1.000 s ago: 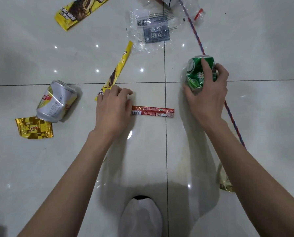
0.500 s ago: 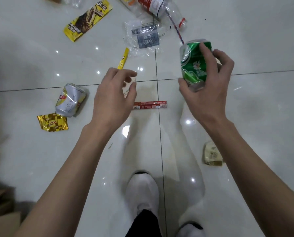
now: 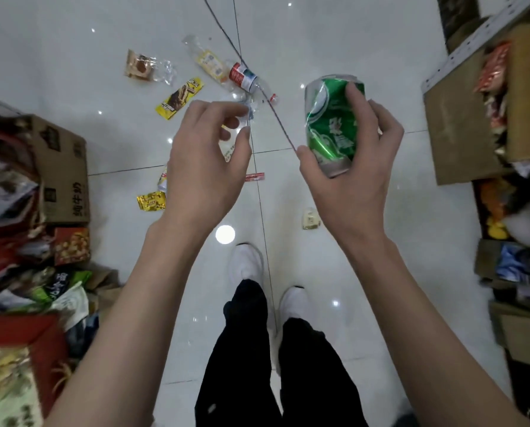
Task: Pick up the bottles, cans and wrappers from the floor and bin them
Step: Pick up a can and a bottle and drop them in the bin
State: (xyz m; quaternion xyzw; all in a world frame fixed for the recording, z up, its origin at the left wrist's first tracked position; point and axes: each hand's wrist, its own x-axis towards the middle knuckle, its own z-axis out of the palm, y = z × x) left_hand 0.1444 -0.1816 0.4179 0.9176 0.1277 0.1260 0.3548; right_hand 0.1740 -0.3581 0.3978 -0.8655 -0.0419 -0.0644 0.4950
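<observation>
The green can [image 3: 333,127], dented and crumpled, is off the floor in your right hand [image 3: 353,177], right of centre in the upper half of the frame. Your fingers wrap its far side and your thumb presses its near side, so the grip is close around it. Your left hand [image 3: 202,171] is raised beside it, left of centre. Its forefinger and thumb are curled together on a thin wrapper strip [image 3: 228,152], of which only a pale, printed bit shows in the gap between the fingers.

On the white tiled floor [image 3: 350,41] behind your hands, a red strip wrapper [image 3: 254,177] pokes out at the left hand's right edge. A silver can [image 3: 162,181] shows only a sliver at that hand's other side, with a gold wrapper [image 3: 151,201] just below it in the frame. A small pale wrapper [image 3: 310,218] lies by your right wrist.

Toward the top centre lie a yellow chocolate wrapper [image 3: 180,98], a brown snack packet [image 3: 142,67] and a clear bottle [image 3: 242,78] with a red label. A thin cord [image 3: 223,29] crosses the bottle and runs down between your hands. Your white shoes [image 3: 246,263] stand at lower centre. A cardboard box [image 3: 63,167] with packets heaped around it fills the left edge, and another box [image 3: 461,124] stands at the right edge.
</observation>
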